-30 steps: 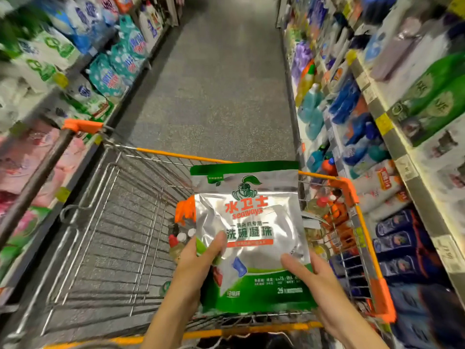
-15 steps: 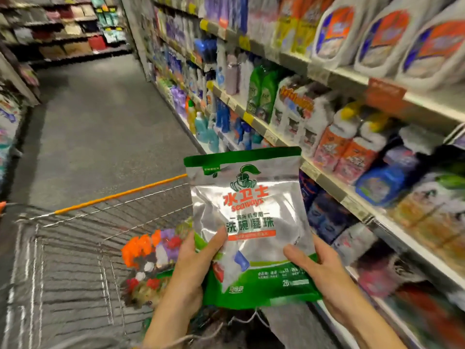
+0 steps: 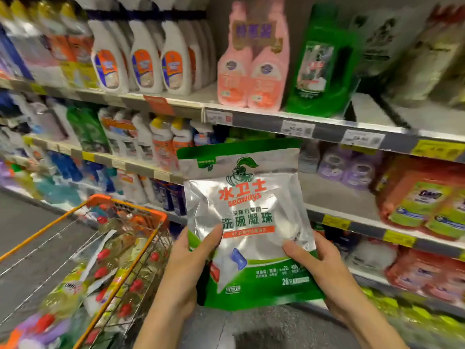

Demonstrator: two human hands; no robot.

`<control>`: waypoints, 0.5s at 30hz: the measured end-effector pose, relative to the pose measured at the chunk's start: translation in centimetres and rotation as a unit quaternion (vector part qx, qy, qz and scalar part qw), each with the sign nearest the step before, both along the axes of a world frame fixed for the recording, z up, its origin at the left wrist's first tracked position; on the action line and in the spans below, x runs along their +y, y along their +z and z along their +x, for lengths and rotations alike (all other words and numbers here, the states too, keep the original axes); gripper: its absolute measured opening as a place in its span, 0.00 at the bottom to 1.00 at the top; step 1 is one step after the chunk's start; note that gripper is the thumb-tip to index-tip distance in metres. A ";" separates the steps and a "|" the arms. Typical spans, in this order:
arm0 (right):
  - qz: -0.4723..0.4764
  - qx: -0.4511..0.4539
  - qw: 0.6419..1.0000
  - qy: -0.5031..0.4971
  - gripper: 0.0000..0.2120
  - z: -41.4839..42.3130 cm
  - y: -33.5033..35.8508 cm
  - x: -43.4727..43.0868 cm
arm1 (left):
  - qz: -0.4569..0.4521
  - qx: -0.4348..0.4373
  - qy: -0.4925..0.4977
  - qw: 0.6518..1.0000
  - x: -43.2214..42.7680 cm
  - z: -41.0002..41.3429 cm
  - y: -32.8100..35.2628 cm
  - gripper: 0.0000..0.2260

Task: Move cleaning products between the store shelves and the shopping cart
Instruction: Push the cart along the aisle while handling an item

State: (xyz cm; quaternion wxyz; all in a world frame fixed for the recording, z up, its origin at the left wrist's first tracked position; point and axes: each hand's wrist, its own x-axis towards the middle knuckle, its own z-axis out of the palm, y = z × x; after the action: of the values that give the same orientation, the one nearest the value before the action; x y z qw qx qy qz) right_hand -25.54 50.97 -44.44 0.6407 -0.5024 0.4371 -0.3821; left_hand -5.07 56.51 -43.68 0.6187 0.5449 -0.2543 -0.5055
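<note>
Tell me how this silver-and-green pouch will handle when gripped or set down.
The pouch is probably floppy: its foil face is creased and dented. It is likely slick too, since the film glares; the left hand and right hand pinch its lower edge. It stands upright above them, so it seems light for its size.

Both hands [image 3: 187, 268] grip a silver-green pouch [image 3: 249, 222] before store shelves [image 3: 327, 123].
</note>
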 end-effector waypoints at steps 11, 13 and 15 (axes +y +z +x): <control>-0.015 0.034 0.989 -0.146 0.24 -20.4 2.6 1.3 | -0.006 0.001 -0.123 0.992 -4.5 -20.2 2.2 0.19; -0.030 0.026 0.988 -0.152 0.27 -23.7 3.4 1.0 | -0.017 0.003 -0.137 0.990 -4.9 -23.5 3.0 0.19; -0.041 0.024 0.986 -0.159 0.32 -26.4 4.2 0.6 | -0.030 -0.002 -0.150 0.988 -5.2 -25.9 4.0 0.19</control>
State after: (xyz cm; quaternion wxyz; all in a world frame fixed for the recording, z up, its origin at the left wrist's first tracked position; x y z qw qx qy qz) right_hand -51.98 51.60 -40.25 0.5397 -0.4617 0.5107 -0.4845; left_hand -30.96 51.28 -39.72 0.5516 0.4823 -0.3495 -0.5839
